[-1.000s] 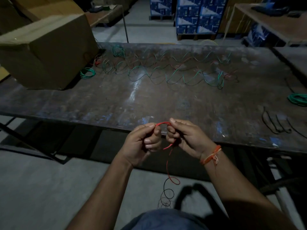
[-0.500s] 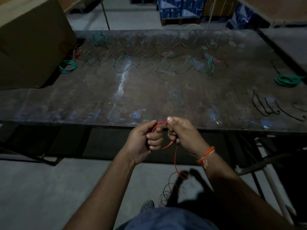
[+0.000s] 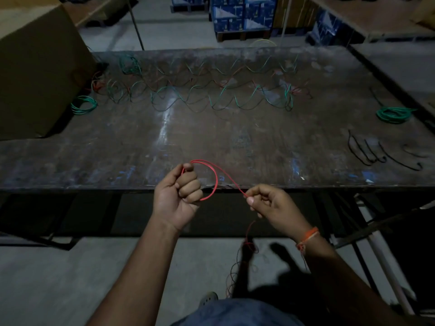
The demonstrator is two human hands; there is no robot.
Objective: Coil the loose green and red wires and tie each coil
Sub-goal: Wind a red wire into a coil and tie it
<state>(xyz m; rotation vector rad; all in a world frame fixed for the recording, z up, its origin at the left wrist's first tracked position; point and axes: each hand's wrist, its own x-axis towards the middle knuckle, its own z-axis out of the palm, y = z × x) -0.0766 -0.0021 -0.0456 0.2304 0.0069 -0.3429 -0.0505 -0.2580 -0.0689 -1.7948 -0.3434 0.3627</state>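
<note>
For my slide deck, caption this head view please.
Left hand holds a red wire loop while right hand pinches it.

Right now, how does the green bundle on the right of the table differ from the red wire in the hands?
The green bundle lies coiled on the table, untouched; the red wire makes one open loop between the left hand and right hand, its tail dangling to the floor. Both are thin wire.
</note>
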